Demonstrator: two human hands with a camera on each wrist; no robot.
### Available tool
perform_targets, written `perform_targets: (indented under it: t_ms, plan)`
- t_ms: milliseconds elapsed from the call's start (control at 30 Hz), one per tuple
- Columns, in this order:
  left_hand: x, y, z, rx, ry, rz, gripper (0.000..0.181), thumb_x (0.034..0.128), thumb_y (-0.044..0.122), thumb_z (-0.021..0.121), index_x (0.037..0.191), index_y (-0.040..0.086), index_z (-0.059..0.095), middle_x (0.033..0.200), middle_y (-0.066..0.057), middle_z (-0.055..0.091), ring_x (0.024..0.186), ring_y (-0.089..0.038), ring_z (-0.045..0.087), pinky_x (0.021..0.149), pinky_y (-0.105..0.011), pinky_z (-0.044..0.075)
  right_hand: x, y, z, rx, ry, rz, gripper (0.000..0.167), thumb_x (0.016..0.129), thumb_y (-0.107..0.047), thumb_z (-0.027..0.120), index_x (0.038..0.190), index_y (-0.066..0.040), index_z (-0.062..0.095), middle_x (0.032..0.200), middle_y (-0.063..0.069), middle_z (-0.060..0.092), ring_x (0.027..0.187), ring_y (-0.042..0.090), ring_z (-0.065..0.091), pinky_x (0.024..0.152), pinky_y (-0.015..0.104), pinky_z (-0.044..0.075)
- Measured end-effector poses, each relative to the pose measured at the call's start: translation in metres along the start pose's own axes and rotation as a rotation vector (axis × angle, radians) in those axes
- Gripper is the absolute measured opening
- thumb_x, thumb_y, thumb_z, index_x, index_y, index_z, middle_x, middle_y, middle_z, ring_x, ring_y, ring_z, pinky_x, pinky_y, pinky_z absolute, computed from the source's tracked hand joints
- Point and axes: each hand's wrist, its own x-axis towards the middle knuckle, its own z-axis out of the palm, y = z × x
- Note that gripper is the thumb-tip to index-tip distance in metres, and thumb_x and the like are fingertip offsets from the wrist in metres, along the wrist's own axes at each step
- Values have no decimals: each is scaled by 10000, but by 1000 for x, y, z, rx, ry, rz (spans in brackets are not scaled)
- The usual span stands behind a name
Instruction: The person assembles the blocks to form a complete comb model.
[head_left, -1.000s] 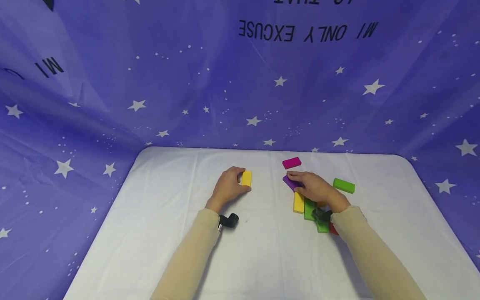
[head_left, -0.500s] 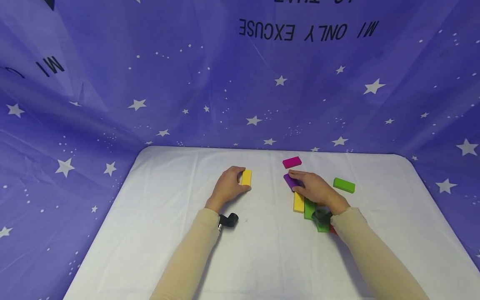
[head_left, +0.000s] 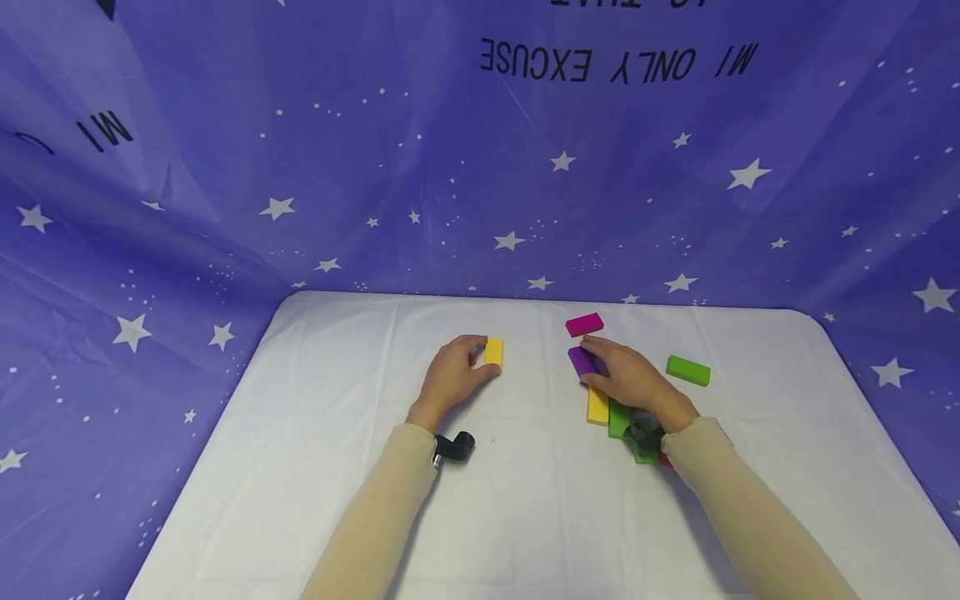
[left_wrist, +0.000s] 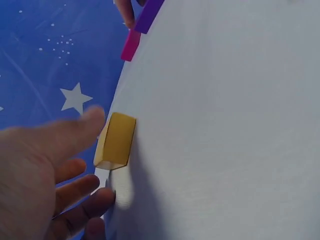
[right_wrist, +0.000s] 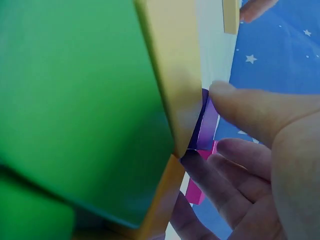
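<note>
In the head view, my left hand (head_left: 453,371) stands just left of a yellow block (head_left: 493,353). Its thumb and fingers are spread apart; the left wrist view shows the block (left_wrist: 118,141) beside the thumb, not gripped. To the right, my right hand (head_left: 628,375) has thumb and index finger at opposite ends of a purple block (head_left: 581,363). The right wrist view shows this purple block (right_wrist: 207,127) between thumb and index finger. Its near end meets a second yellow block (head_left: 597,405), which adjoins a green block (head_left: 619,419).
A magenta block (head_left: 584,325) lies behind the purple one. Right of the right hand is a separate green block (head_left: 687,371). A red block (head_left: 665,460) is partly hidden under the right wrist. All rest on a white-covered table (head_left: 540,517) with a starry purple cloth (head_left: 420,167) behind.
My left hand has drawn slightly left, its thumb easing off the yellow block. The purple block has turned a little, and the right thumb and index finger have shifted around its ends.
</note>
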Motion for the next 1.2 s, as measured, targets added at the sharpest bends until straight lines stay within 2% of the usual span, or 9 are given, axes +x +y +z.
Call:
perform_targets:
  t_ms: [100, 267, 333, 433, 533, 667, 767, 900, 1200]
  plan:
    - [-2, 0, 1, 5, 13, 6, 523, 859, 308, 811, 1302, 69, 673, 1173, -71, 697, 839, -178, 592, 822, -369, 507, 1, -1, 0, 10, 6, 8, 653, 931, -220, 724, 1454, 71, 459, 1504, 250, 451, 1379, 439, 419, 1143, 571, 330]
    - [-3, 0, 3, 3, 35, 12, 456, 874, 280, 795, 1277, 88, 699, 1310, -50, 676, 1000, -227, 657, 962, -405, 507, 3, -2, 0, 18, -26, 43, 709, 893, -257, 770, 1452, 54, 466, 1460, 251, 496, 1335, 432, 461, 1123, 577, 360]
    - [-2, -1, 3, -1, 36, 15, 440, 878, 270, 792, 1272, 93, 705, 1331, -42, 663, 962, -216, 651, 950, -402, 510, 3, -2, 1, 22, -32, 55, 723, 881, -262, 784, 1455, 43, 468, 1454, 243, 504, 1319, 423, 477, 1116, 576, 372]
    - [-1, -1, 4, -5, 26, 13, 430, 890, 262, 781, 1281, 101, 702, 1348, -29, 652, 798, -175, 571, 845, -369, 510, 3, -1, 1, 31, -20, 58, 703, 879, -245, 785, 1446, 37, 480, 1432, 240, 524, 1282, 416, 505, 1099, 580, 391]
    - [0, -1, 4, -8, 24, 7, 431, 893, 267, 779, 1286, 108, 700, 1351, -16, 650, 749, -155, 536, 785, -342, 493, 3, 0, 1, 38, -9, 66, 689, 880, -249, 786, 1438, 26, 491, 1406, 230, 546, 1241, 402, 529, 1082, 578, 410]
    - [1, -2, 5, -27, 27, -10, 430, 889, 271, 781, 1285, 121, 701, 1333, 8, 657, 966, -193, 674, 883, -362, 525, 5, 0, -1, 49, -2, 85, 688, 871, -266, 797, 1427, 16, 506, 1368, 209, 577, 1190, 375, 551, 1060, 565, 438]
    - [2, -3, 6, -49, 30, -27, 428, 882, 268, 786, 1280, 130, 705, 1295, 2, 677, 1151, -240, 656, 974, -396, 512, 6, -1, -1, 55, 1, 99, 694, 861, -277, 807, 1419, 14, 517, 1345, 204, 589, 1156, 364, 561, 1034, 559, 462]
    - [2, -4, 7, -79, 31, -45, 430, 876, 268, 793, 1275, 134, 707, 1257, -16, 697, 1097, -243, 672, 956, -403, 518, 6, -3, -2, 54, 14, 114, 701, 855, -300, 809, 1417, 8, 525, 1347, 208, 589, 1155, 365, 566, 1022, 560, 472]
    - [2, -4, 7, -118, 36, -56, 426, 880, 259, 793, 1273, 121, 704, 1272, 7, 684, 1150, -252, 655, 970, -396, 515, 14, -9, -4, 74, 100, 102, 733, 844, -393, 803, 1408, -12, 531, 1266, 191, 623, 1154, 348, 571, 1023, 546, 472]
